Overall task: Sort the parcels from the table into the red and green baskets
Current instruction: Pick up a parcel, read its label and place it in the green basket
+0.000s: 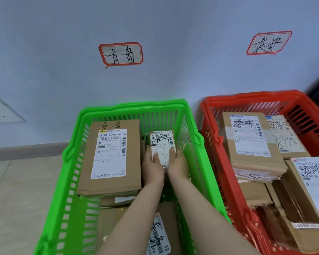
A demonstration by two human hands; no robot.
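Note:
A small parcel (161, 144) wrapped in a white shipping label sits between both my hands, inside the green basket (191, 124) near its back right. My left hand (153, 168) grips its left side and my right hand (178, 167) grips its right side. To the left of it in the same basket lies a large brown carton (110, 155) with a white label and handwriting. More parcels lie under my forearms. The red basket (217, 137) to the right holds several brown cartons (250, 142) with labels.
Both baskets stand on a tiled floor (18, 196) against a pale blue wall. A red-framed handwritten sign (121, 53) hangs above the green basket, another sign (268, 42) above the red one. A wall socket (2, 110) is at the left.

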